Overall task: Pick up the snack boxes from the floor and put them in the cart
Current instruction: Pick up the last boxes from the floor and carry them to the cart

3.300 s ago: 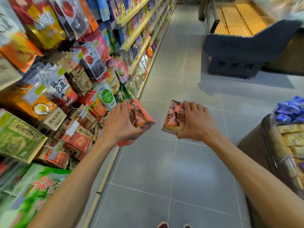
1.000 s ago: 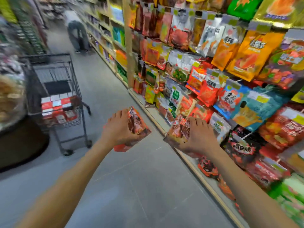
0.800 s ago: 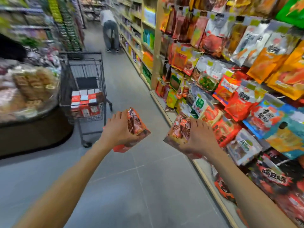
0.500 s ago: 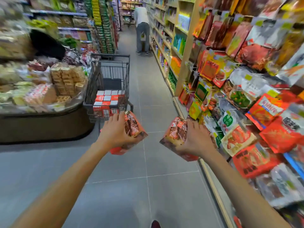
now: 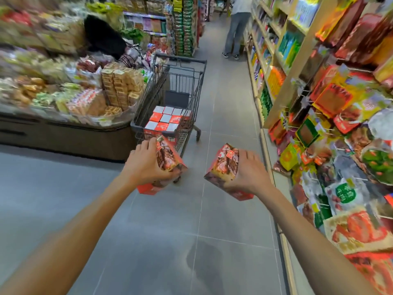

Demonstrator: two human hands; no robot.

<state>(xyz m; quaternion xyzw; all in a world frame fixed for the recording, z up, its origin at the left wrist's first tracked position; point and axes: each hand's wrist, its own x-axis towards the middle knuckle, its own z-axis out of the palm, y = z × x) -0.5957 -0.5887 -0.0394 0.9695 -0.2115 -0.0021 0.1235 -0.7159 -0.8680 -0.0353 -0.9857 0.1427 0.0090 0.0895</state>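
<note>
Red cardboard bearing a food photograph: two snack boxes noted, both clear of the floor and held in the air. The left snack box (image 5: pixel 169 161) is gripped by the left hand (image 5: pixel 144 165), fingers curled over its upper edge. The right snack box (image 5: pixel 224 167) is gripped likewise by the right hand (image 5: pixel 248 173). The boxes are apart from each other, both tilted, and both held short of the cart.

The wire shopping cart (image 5: pixel 180 61) stands just beyond the left hand on the grey tiled floor (image 5: pixel 161 241). Its basket holds a packed layer of red and white boxes (image 5: pixel 165 120).

Just beside the cart, on its left, is a display island (image 5: pixel 63 135) heaped with packaged biscuits. On the right is shelving hung with snack packets (image 5: pixel 331 99). A person (image 5: pixel 237 28) stands farther down the aisle.
</note>
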